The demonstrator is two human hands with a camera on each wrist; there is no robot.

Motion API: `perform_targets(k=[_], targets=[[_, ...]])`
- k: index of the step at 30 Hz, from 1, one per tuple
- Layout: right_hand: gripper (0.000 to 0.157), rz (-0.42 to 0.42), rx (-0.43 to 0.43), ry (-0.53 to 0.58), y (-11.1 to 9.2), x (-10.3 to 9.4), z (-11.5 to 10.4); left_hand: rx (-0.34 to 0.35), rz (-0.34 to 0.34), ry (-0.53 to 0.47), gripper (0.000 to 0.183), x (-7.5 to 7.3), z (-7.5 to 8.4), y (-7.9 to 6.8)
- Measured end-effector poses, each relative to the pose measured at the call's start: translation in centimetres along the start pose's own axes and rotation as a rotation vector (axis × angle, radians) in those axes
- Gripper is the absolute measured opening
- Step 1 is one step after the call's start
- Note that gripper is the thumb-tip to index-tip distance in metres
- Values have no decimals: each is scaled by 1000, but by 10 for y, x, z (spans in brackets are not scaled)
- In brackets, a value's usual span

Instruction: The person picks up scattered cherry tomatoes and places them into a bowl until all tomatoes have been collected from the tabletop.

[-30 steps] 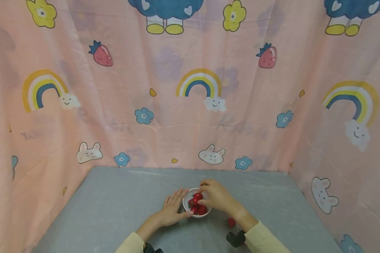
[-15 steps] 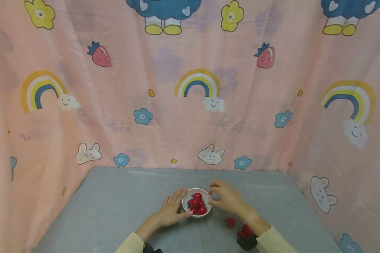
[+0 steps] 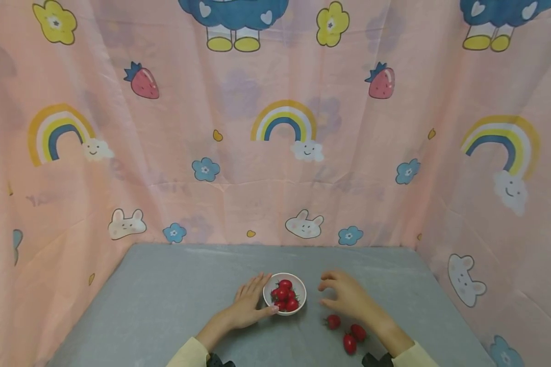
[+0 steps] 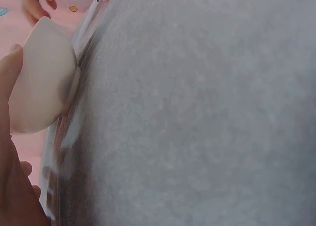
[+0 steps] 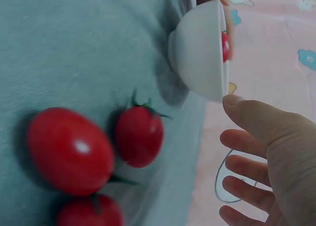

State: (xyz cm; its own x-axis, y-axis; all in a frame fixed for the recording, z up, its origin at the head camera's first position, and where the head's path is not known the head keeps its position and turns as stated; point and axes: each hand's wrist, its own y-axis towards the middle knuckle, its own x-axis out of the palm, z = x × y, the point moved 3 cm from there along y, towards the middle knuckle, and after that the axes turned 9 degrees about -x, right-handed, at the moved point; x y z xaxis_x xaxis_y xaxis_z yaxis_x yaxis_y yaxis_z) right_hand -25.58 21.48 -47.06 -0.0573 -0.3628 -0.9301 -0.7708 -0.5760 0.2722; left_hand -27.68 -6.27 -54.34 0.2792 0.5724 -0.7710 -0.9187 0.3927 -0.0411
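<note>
A small white bowl (image 3: 301, 286) holds several red cherry tomatoes (image 3: 282, 294) with green stems. My left hand (image 3: 245, 309) rests against the bowl's left side, fingers extended along it and thumb at the near rim. The left wrist view shows that thumb beside the bowl wall (image 4: 44, 78). To the right of the bowl, my right hand (image 3: 349, 296) hovers with nothing in it, fingers loosely bent and spread from the thumb. Below it lie three loose tomatoes: one (image 3: 333, 321) nearest the bowl, another (image 3: 358, 333) farther right, and the last (image 3: 349, 344) closest to me.
Grey cloth (image 3: 165, 285) covers the table. A pink patterned curtain (image 3: 239, 204) hangs behind it and along both sides. Dark wrist mounts (image 3: 377, 360) show near the cuffs at the front edge of the head view.
My right hand has withdrawn from over the bowl to the right, uncovering the tomatoes on the cloth. The left hand stays at the bowl.
</note>
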Motion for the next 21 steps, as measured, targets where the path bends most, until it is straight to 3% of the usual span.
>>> perform_targets(k=[21], targets=[[34,-113,78,9,-40,13,8,-24,14,-5,93,8,-8,4]])
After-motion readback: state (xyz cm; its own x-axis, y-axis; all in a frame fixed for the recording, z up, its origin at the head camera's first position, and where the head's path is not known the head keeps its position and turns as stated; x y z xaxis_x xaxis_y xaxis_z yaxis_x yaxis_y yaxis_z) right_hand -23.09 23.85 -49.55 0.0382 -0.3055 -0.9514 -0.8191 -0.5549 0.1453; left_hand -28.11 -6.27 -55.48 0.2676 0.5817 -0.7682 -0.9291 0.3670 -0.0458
